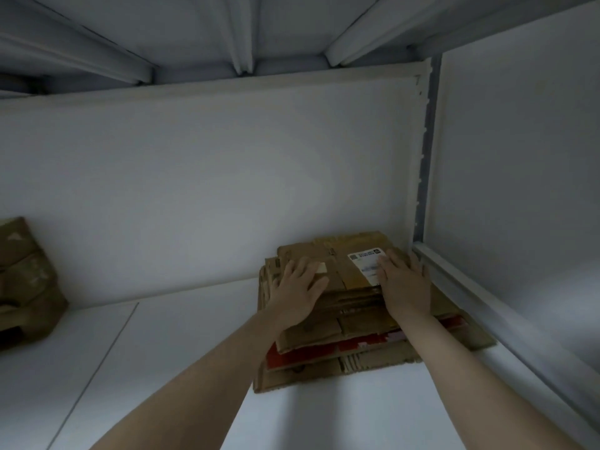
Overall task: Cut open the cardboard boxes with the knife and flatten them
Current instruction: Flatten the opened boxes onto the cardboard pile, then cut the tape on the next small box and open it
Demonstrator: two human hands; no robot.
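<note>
A stack of several flattened cardboard boxes point(354, 323) lies on a white shelf board point(181, 368), pushed toward the back right corner. The top piece is brown with tape and a white shipping label point(363, 263). Red printed card shows among the lower layers. My left hand point(300, 289) rests flat on the left part of the top piece, fingers straight. My right hand point(404, 284) presses flat on the right part, partly over the label. No knife is in view.
Brown cardboard boxes point(26, 280) stand at the far left of the shelf. A white back wall, a slotted metal upright point(425, 151) at the right and the underside of the shelf above point(240, 34) enclose the space.
</note>
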